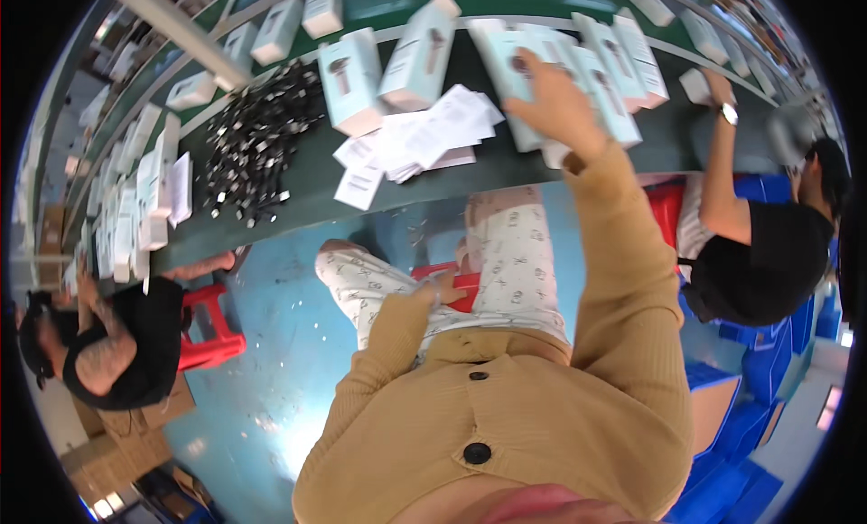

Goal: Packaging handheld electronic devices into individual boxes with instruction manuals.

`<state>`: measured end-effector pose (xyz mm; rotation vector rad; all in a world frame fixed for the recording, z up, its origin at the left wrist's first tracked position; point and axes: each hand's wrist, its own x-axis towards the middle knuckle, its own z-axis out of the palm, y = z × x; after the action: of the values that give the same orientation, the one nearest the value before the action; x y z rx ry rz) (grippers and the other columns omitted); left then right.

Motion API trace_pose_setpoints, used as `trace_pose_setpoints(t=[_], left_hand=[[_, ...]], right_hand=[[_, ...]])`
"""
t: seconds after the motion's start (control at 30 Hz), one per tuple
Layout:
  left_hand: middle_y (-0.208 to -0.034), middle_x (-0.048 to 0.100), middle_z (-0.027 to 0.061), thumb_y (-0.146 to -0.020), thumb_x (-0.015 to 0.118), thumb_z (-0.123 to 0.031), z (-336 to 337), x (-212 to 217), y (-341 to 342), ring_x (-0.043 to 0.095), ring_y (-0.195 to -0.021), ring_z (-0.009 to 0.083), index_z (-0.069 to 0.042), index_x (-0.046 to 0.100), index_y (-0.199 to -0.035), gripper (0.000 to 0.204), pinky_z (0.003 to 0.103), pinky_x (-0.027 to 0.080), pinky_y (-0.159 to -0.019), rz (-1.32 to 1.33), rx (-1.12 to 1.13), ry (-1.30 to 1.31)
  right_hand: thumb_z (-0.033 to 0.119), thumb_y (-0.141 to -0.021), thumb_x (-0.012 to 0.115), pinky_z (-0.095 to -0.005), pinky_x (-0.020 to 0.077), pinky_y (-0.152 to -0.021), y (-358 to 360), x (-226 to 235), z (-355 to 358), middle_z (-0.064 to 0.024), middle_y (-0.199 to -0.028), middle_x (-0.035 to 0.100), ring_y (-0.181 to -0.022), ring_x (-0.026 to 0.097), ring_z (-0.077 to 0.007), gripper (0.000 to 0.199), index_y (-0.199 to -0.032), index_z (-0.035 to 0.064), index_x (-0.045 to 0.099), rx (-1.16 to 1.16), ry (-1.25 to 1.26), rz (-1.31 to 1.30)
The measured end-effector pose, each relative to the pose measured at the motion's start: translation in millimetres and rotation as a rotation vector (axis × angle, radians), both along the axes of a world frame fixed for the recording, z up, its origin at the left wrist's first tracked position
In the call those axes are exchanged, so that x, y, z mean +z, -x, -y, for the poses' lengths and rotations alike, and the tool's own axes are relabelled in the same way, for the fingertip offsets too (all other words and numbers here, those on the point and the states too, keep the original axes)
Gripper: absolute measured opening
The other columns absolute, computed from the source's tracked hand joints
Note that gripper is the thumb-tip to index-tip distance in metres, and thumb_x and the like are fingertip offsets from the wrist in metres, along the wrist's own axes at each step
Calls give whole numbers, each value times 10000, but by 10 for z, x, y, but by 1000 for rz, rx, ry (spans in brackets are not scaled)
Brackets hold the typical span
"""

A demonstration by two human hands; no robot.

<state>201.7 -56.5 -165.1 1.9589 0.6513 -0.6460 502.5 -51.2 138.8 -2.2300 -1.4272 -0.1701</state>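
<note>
My right hand (558,107) reaches over the dark green bench to a group of boxes. Its fingers and thumb are on a slightly blurred light blue box (495,61), with more upright light blue boxes (607,98) beside it. Low between my legs, my left hand (442,290) is at a red plastic stool (466,292), its fingers curled at the edge and partly hidden. Loose white leaflets (424,137) lie in a pile left of my right hand. Two more light blue boxes, one upright (350,83) and one tilted (422,54), are behind the leaflets.
A heap of small black items (259,145), perhaps cables, lies left on the bench (302,206). Boxes line a rail (161,172) at the left. Co-workers sit left (135,343) and right (763,262); the right one's hand touches a box (695,87). Blue crates (722,443) stand lower right.
</note>
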Motion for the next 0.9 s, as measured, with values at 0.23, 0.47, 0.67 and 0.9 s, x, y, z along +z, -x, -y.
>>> trace_pose_setpoints(t=[0.23,0.47,0.67,0.9], left_hand=[[-1367,428,256,-668,702,-580,-329,155,737,453,-1243,352,10,320,-1394,1010,377,382,-1024,-94,-385,-87],[-1346,451,251,-686,688,-576,-305,-69,-84,468,-1227,354,6,331,-1391,981,383,387,-1018,10,-364,-85],[-1328,470,246,-701,676,-572,-410,188,180,481,-1212,356,1,339,-1388,956,387,392,-1014,39,-476,-96],[-1307,493,242,-719,662,-568,-4319,-32,1123,497,-1196,358,-3,350,-1385,928,393,397,-1008,158,-641,-192]], right_hand=[[357,-749,689,-466,494,-782,-421,-46,171,-176,-1036,588,-1007,565,-363,570,-1261,197,497,-262,270,343],[444,-816,679,-325,494,-632,84,46,-1178,-192,-874,637,-670,628,-236,773,-1363,23,333,2,-73,-527],[242,-748,706,-267,477,-637,256,55,-1648,-154,-836,652,-680,619,-187,1048,-1463,-12,-17,-64,-18,-850],[91,-636,805,-352,504,-833,820,750,-1318,-227,-1229,556,-994,628,-347,1160,-1471,20,3,-41,-250,-157]])
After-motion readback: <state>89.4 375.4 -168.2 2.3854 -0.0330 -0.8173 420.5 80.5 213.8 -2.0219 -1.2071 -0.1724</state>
